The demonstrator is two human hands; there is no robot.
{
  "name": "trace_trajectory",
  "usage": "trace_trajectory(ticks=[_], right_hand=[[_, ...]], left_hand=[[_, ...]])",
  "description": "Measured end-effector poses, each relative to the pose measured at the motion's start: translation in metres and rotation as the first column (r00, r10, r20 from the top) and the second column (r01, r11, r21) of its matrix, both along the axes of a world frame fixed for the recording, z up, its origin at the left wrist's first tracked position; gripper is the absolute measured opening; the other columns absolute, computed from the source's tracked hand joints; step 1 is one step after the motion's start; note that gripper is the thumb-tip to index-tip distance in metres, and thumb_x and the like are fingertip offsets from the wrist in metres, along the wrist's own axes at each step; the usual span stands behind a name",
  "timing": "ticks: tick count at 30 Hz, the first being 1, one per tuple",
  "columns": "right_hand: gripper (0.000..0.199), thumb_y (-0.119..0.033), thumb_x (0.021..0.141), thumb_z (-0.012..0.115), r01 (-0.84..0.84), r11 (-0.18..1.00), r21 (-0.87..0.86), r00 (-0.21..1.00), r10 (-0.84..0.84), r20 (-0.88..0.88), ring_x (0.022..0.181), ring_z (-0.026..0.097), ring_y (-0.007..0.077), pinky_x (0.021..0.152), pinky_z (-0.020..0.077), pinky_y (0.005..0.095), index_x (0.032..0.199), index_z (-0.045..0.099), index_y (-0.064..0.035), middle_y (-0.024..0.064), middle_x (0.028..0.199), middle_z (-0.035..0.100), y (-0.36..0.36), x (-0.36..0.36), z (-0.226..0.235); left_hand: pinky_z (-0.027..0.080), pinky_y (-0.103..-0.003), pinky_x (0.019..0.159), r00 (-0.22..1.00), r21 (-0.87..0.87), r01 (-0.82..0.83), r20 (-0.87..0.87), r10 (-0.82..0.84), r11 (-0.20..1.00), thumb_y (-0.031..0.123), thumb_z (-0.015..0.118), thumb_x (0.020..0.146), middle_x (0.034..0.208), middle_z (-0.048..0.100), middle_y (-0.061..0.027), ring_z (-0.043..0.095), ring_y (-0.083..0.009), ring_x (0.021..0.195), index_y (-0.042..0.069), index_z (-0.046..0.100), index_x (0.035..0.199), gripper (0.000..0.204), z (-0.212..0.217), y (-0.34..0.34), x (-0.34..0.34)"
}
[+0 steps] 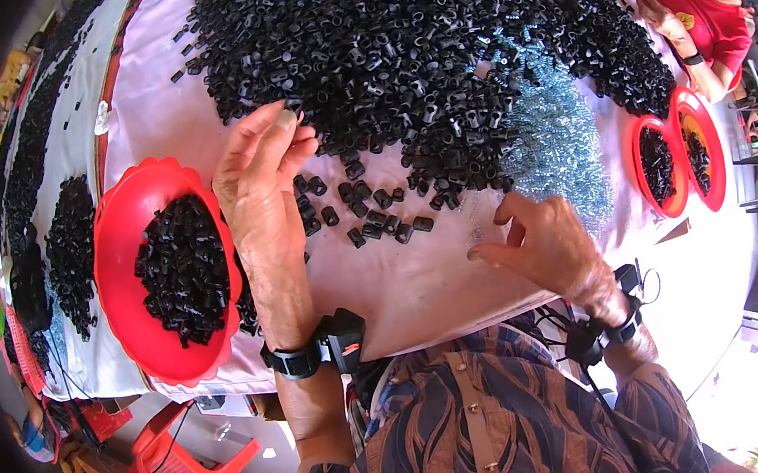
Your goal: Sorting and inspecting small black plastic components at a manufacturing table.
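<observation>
I see the left hand (257,171) raised at ten o'clock, fingertips pinched narrow on one small black tube (298,115) at the edge of the big black heap (394,39). Right hand (543,241), at four o'clock, rests half-open near the metal springs (555,137) (grip contents unclear). Red bowl (117,238) of tubes sits at nine o'clock.

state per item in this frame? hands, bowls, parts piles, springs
left hand: raised, fingertips pinching a small black part at the pile edge
right hand: fingers spread, resting on the cloth by the springs, holding nothing visible
red bowl: partly filled with black parts
black parts pile: heaped loose on the cloth
springs: loose heap
two far red bowls: each holding black parts
</observation>
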State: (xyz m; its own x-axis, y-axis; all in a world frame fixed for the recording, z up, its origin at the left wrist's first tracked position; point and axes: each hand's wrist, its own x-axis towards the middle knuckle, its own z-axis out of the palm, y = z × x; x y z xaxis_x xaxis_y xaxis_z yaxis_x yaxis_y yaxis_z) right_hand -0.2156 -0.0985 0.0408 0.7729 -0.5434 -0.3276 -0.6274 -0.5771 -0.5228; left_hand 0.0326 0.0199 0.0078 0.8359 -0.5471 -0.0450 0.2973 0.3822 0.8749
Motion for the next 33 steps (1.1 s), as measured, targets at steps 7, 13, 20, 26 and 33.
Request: trace_trajectory(ticks=[7,13,20,26,33], right_hand=[[0.034,-0.023,0.077,0.075,0.183,0.983,-0.025,0.964,-0.174,0.202,0.063,0.067,0.0348,0.059,0.0536,0.0408,0.092,0.057,0.0017,0.0192,0.065,0.064,0.015,-0.001,-0.028],[0.025,-0.009,0.078,0.064,0.223,0.974,-0.040,0.930,-0.200,0.307,0.066,0.066,0.0401,0.061,0.0534,0.0450,0.096,0.056,0.0064,0.0240,0.067,0.063,0.008,0.023,-0.033],[0.027,-0.004,0.076,0.063,0.113,0.990,-0.089,0.950,-0.082,0.301,0.070,0.066,0.0437,0.064,0.0532,0.0472,0.098,0.056,0.0095,0.0275,0.070,0.063,-0.007,0.064,-0.032],[0.029,0.003,0.076,0.061,0.004,0.999,-0.031,0.857,0.013,0.516,0.071,0.069,0.0370,0.063,0.0545,0.0392,0.104,0.059,0.0095,0.0255,0.075,0.066,-0.022,0.100,-0.022],[0.015,0.003,0.077,0.059,-0.013,0.998,0.064,0.852,-0.023,0.523,0.067,0.069,0.0240,0.063,0.0538,0.0317,0.089,0.068,0.0044,0.0175,0.075,0.069,-0.049,0.101,-0.004]], left_hand=[[0.055,-0.027,0.074,1.000,0.012,0.013,0.003,-0.013,1.000,0.006,0.071,0.085,0.090,0.069,-0.0060,0.066,-0.0155,0.078,0.001,0.068,0.101,0.017,-0.001,0.000,-0.003],[0.054,-0.027,0.073,1.000,0.007,-0.004,0.009,0.004,1.000,0.006,0.071,0.085,0.090,0.069,-0.0056,0.066,-0.0142,0.077,0.001,0.069,0.100,0.016,0.002,-0.001,-0.006],[0.054,-0.027,0.074,1.000,0.016,0.012,0.007,-0.012,1.000,0.009,0.073,0.084,0.089,0.069,-0.0052,0.065,-0.0140,0.077,0.001,0.069,0.100,0.018,0.005,-0.001,-0.008],[0.053,-0.027,0.074,0.999,0.018,0.006,0.034,-0.007,1.000,0.012,0.073,0.084,0.088,0.069,-0.0051,0.065,-0.0133,0.076,0.001,0.069,0.099,0.019,0.007,0.000,-0.008],[0.053,-0.027,0.073,0.999,0.035,0.001,0.037,-0.003,0.999,0.013,0.073,0.085,0.087,0.068,-0.0044,0.065,-0.0126,0.076,0.002,0.069,0.099,0.018,0.009,0.001,-0.008]])
